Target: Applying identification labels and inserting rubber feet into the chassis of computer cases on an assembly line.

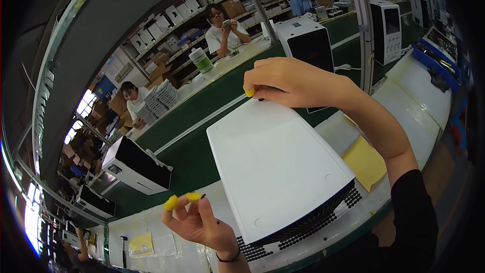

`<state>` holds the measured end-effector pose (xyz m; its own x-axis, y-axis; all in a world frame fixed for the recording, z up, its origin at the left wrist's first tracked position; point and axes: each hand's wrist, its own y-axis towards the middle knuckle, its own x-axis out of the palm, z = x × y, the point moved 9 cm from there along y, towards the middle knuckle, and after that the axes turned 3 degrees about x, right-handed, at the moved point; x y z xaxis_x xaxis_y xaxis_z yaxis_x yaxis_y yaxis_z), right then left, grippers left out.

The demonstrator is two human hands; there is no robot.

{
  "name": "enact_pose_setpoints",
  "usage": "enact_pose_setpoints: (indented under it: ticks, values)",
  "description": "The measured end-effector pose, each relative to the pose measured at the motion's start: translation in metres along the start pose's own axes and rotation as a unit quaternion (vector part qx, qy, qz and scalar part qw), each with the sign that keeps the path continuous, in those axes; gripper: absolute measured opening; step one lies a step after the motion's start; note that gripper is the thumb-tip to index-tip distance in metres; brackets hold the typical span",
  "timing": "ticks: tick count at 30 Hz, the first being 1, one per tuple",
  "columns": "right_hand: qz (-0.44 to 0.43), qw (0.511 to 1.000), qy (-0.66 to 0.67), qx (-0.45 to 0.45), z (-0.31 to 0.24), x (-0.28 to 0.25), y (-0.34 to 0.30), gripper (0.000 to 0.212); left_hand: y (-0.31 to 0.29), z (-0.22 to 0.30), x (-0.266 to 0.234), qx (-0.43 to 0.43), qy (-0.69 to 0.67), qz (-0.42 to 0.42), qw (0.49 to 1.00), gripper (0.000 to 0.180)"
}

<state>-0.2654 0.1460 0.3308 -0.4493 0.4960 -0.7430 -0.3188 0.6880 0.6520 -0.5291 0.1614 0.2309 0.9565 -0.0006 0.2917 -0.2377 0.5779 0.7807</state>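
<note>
A white machine casing (pixel 278 167) lies in front of me with a smooth panel facing up and a black vented side toward me. Faint round marks show near its corners. My right hand (pixel 288 83) reaches over its far end, thumb and finger pinching a small black pad (pixel 261 99) against the far corner. One of its fingertips wears a yellow finger cot. Left of the casing, raised in the air, my left hand (pixel 202 225) wears yellow cots on two fingers. Between its thumb and finger sits a tiny black pad (pixel 204 196); a black dot also shows on the thumb side.
Sheets of black round pads (pixel 308 231) lie beside the casing's near side. Yellow paper (pixel 366 164) is to its right, another yellow sheet (pixel 141 244) at left. A green conveyor (pixel 192 144) carries white-and-black machines (pixel 139 164). A blue tool tray (pixel 437 63) stands far right. Co-workers sit across.
</note>
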Motion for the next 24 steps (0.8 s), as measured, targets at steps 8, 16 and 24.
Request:
enact_pose_setpoints:
  ticks: [8,16,24]
  values:
    - [0.084,0.983,-0.157,-0.036,-0.022,-0.011,-0.021,0.015,0.063,-0.011,0.064,0.005,-0.009,-0.162,0.987,0.045]
    - [0.107,0.994,0.016,-0.009,-0.011,-0.009,-0.018,0.013,0.08,-0.024,0.098,0.011,0.089,-0.263,0.961,0.041]
    - [0.131,0.99,0.044,-0.002,-0.006,-0.004,-0.023,0.018,0.08,-0.029,0.105,-0.005,0.112,-0.307,0.945,0.036]
